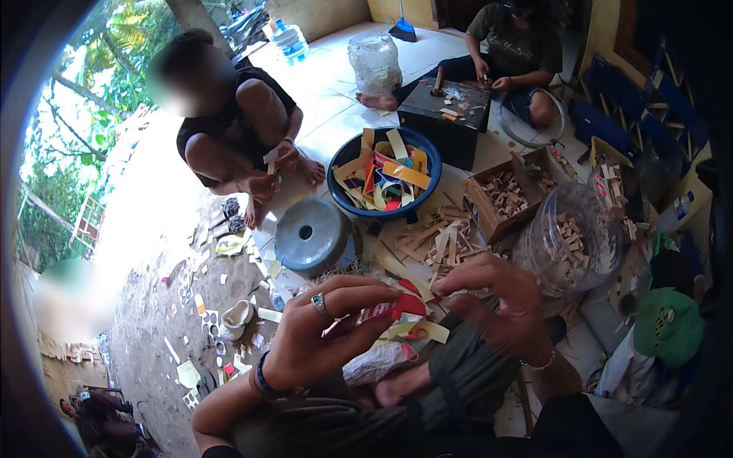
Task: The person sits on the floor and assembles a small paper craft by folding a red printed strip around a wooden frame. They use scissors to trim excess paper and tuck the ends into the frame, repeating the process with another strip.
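My left hand (324, 317), with a ring and a dark wristband, is closed on a red strip (411, 304) with pale print. The strip's end sticks out past the fingertips toward the right, and the rest is partly hidden by the fingers. My right hand (500, 301) hovers just right of the strip, its fingers curved and the slightly blurred thumb apart from them. Nothing shows in it. Below both hands, yellow and red cut scraps (427, 331) and a whitish plastic bag (376, 365) lie by my bare foot and legs.
Ahead are a blue basin (332, 179) of coloured strips, a grey upturned tub (309, 229), a wooden box (496, 229) of small blocks, loose wood sticks (450, 240) and a clear container (534, 267). Two people sit beyond, one at a black box (427, 114). Scraps litter the left ground.
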Motion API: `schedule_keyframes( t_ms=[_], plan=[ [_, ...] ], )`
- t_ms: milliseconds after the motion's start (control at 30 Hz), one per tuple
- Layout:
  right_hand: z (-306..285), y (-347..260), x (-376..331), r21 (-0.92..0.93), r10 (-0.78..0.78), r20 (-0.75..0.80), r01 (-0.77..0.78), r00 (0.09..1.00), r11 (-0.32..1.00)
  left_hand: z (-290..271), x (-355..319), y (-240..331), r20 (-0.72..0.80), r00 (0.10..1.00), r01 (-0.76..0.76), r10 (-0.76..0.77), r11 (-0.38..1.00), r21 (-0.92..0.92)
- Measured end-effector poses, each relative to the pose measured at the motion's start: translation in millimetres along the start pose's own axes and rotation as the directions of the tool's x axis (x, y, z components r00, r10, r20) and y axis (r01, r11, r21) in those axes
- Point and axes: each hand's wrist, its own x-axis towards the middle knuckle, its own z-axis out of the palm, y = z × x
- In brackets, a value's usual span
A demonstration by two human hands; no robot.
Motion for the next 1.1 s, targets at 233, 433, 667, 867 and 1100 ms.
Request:
schedule_keyframes(
  t_ms=[233,433,667,867,1100],
  plan=[
    [43,-18,5,-0.239,-0.24,-0.024,0.228,0.97,0.944,-8,-8,9,-0.03,0.998,-0.05,0.053,0.994,0.101],
    [47,-11,5,-0.294,-0.263,-0.035,0.242,0.964,0.925,-14,-17,9,0.004,0.995,0.096,-0.096,0.991,-0.093],
    [53,-15,6,-0.178,-0.064,-0.07,0.051,0.995,0.983,-14,-20,10,0.143,0.915,0.395,-0.377,0.767,-0.506],
    [52,-11,9,-0.16,-0.024,-0.028,0.02,0.999,0.987,-14,-17,6,0.241,0.851,0.495,-0.467,0.557,-0.667],
    [49,-9,11,-0.209,-0.036,0.015,0.039,0.999,0.977,-13,-18,1,0.259,0.841,0.504,-0.476,0.51,-0.697]
  ],
)
